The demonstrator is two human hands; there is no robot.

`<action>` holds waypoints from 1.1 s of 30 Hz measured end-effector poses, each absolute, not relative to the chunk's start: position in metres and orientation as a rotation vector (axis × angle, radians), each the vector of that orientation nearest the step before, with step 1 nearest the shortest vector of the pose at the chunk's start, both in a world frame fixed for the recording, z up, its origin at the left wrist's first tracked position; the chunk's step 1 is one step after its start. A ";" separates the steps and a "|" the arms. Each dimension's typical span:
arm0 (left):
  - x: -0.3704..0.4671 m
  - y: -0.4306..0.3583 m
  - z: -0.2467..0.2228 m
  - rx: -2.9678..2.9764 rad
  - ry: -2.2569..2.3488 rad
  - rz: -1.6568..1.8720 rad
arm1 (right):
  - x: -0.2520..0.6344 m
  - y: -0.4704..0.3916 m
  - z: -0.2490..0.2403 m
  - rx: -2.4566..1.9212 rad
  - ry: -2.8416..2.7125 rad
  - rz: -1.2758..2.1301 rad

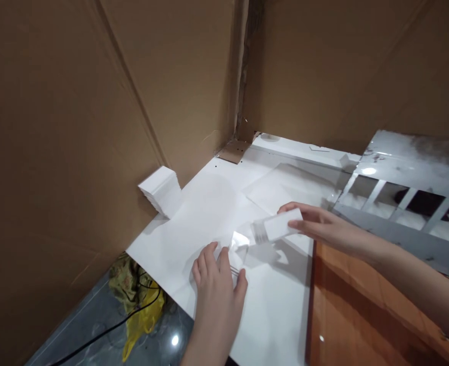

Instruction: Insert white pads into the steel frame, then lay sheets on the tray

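Note:
My right hand [316,221] grips a thin stack of small white cards [279,226] between thumb and fingers, tilted just above the table. The stack's left end is layered and slightly blurred. My left hand [218,284] rests on the table with its thumb and index finger around a few glossy white cards [240,249], whose thin edges show beside the thumb. The two sets of cards are close together, and I cannot tell whether they touch. At the table's left edge, against the cardboard, stands a taller stack of white cards [163,190].
The white tabletop [201,213] meets tall cardboard walls [171,76] behind and to the left. A slotted metal frame [403,203] lies at right, beside an orange-brown surface [361,305]. A yellow plastic bag [144,317] and black cable [110,330] lie on the floor.

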State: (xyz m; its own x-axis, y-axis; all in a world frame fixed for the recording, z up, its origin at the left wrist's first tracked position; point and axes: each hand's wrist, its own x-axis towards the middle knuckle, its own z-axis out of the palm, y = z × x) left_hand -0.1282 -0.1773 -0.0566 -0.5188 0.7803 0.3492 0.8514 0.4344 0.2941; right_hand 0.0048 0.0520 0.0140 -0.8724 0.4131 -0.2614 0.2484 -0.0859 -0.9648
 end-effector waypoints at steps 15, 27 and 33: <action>-0.151 -0.179 -0.038 -1.849 -2.766 -1.078 | 0.013 0.009 -0.024 -0.526 -2.211 2.209; -0.124 -0.182 -0.043 -1.821 -2.727 -1.562 | 0.013 -0.019 -0.028 -0.501 -2.303 1.810; -0.119 -0.179 -0.047 -1.767 -2.775 -1.785 | 0.014 -0.021 -0.023 -0.659 -2.452 1.674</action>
